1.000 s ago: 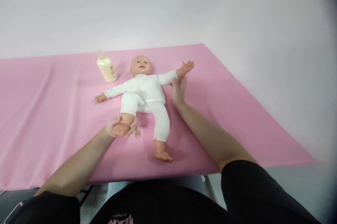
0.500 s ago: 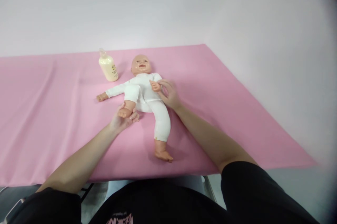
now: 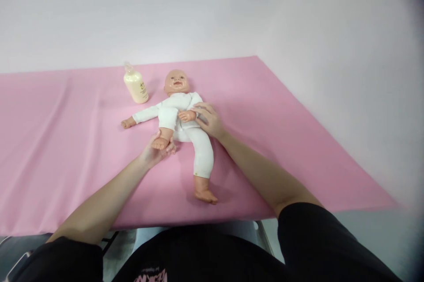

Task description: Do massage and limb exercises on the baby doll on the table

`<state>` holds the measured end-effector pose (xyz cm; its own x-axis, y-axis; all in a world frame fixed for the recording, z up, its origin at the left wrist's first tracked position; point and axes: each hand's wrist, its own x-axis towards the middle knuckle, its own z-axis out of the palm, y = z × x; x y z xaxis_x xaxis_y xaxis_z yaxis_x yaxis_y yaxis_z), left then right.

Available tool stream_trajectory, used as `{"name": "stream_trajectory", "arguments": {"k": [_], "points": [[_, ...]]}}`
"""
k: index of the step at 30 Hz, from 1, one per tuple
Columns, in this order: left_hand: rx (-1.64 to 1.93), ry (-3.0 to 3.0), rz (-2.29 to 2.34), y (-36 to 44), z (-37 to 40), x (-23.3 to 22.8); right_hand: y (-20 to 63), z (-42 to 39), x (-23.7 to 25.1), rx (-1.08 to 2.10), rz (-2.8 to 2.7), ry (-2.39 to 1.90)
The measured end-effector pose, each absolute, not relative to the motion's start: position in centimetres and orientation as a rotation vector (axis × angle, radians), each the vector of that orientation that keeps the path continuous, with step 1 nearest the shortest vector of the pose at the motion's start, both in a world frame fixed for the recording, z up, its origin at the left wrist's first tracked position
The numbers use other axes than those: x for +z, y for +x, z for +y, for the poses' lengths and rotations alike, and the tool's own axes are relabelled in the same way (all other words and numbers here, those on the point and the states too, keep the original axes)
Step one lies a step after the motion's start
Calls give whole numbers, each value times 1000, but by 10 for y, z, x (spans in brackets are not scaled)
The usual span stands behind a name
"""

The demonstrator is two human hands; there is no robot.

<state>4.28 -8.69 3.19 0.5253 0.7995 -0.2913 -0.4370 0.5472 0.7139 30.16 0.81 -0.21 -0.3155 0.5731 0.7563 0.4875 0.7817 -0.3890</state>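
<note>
A baby doll (image 3: 183, 101) with a bare head and a white body lies on its back, head away from me. My left hand (image 3: 155, 151) is closed around the lower part of the doll's bent leg (image 3: 167, 132), holding its foot off the cloth. My right hand (image 3: 210, 120) grips the doll's forearm near the wrist, and the doll's small hand (image 3: 187, 116) rests over its belly. The other leg (image 3: 202, 160) stretches towards me, and the other arm (image 3: 145, 114) reaches out to the left.
A pump bottle (image 3: 136, 86) of pale yellow liquid stands left of the doll's head. Pink cloth (image 3: 265, 131) covers the table, with creases on the left. A pale wall (image 3: 165, 12) rises behind the far edge.
My right hand has moved the doll's arm left across its belly, closer to the bent knee. My left hand and the held leg have shifted slightly right.
</note>
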Motion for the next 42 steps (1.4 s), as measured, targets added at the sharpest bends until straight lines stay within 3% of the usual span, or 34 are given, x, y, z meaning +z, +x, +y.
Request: {"name": "stream_trajectory", "arguments": {"k": [5, 13, 20, 27, 30, 36, 42], "points": [[605, 848, 449, 34, -93, 25, 303, 18, -11, 297, -1631, -833], [-108, 1152, 272, 19, -96, 31, 321, 49, -32, 554, -1163, -901], [-48, 1314, 446, 22, -98, 31, 346, 73, -55, 830, -885, -968], [-128, 1254, 358, 22, -97, 35, 346, 77, -57, 862, -838, -971], [-11, 1125, 286, 21, -96, 32, 341, 71, -52, 849, -794, -973], [676, 765, 416, 25, -91, 25, 325, 50, -31, 646, -1088, -866], [824, 432, 574, 35, -89, 37, 307, 28, -16, 460, -1451, -804]]}}
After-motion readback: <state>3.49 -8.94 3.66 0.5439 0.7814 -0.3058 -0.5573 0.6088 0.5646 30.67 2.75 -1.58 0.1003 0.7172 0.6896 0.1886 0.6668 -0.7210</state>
